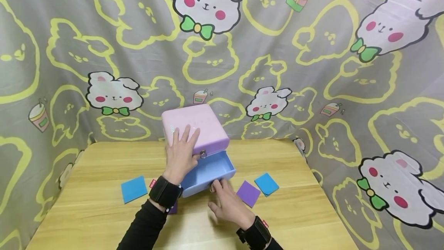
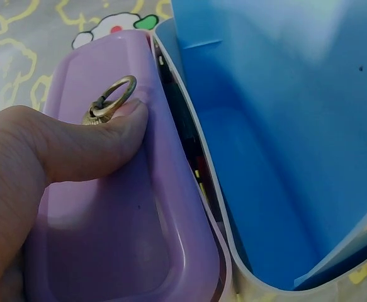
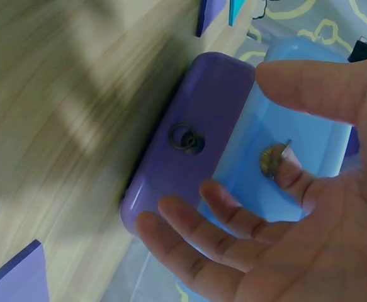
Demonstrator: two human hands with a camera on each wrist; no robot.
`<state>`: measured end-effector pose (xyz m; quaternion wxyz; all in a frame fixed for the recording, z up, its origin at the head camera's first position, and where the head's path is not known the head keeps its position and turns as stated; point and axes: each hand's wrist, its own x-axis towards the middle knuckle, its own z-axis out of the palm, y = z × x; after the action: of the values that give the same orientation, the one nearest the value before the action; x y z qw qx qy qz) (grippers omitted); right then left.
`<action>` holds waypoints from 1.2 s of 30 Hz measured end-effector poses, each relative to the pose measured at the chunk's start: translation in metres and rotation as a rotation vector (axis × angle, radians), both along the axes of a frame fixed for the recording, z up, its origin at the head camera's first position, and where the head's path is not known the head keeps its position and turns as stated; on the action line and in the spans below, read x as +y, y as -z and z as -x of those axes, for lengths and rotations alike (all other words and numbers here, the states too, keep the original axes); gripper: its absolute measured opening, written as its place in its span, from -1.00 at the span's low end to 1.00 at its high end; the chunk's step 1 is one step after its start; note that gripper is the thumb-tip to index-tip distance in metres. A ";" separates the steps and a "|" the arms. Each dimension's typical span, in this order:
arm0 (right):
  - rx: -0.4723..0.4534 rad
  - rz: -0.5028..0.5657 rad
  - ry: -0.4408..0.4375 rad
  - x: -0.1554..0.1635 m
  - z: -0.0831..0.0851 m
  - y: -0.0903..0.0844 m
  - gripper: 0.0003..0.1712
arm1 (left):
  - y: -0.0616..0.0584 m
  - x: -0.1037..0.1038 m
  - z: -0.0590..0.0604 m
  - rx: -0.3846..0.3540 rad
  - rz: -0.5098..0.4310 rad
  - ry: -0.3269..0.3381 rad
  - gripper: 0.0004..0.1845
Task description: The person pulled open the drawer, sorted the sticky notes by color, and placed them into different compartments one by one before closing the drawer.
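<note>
The left hand [image 1: 181,153] lies flat with spread fingers on the pink plastic drawer box [image 1: 195,128] at the wooden table's [image 1: 104,219] far edge. Below the box's lid, its pale blue drawer [image 1: 208,173] stands pulled out; the right hand [image 1: 229,203], fingers loosely spread, touches the drawer's front, gripping nothing.

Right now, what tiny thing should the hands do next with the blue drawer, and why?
Probably pick up a card. The blue drawer is pulled out and looks empty, the left hand rests on the pink box, and the right hand lies beside the purple card.
</note>
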<state>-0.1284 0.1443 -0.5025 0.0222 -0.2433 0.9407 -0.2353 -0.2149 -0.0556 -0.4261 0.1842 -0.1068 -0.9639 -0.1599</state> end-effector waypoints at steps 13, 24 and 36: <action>0.055 0.039 -0.051 0.012 0.000 -0.002 -0.64 | -0.001 0.002 0.000 0.014 0.022 -0.001 -0.02; 0.002 0.085 -0.076 0.025 0.002 -0.009 -0.68 | -0.001 0.001 -0.001 -0.014 0.016 -0.007 -0.01; -0.055 0.076 0.114 0.060 0.010 -0.008 -0.62 | -0.002 0.000 -0.002 -0.021 -0.003 0.003 -0.01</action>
<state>-0.1380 0.2043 -0.4941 0.0252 -0.1832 0.9424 -0.2786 -0.2129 -0.0554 -0.4246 0.1739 -0.1065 -0.9654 -0.1628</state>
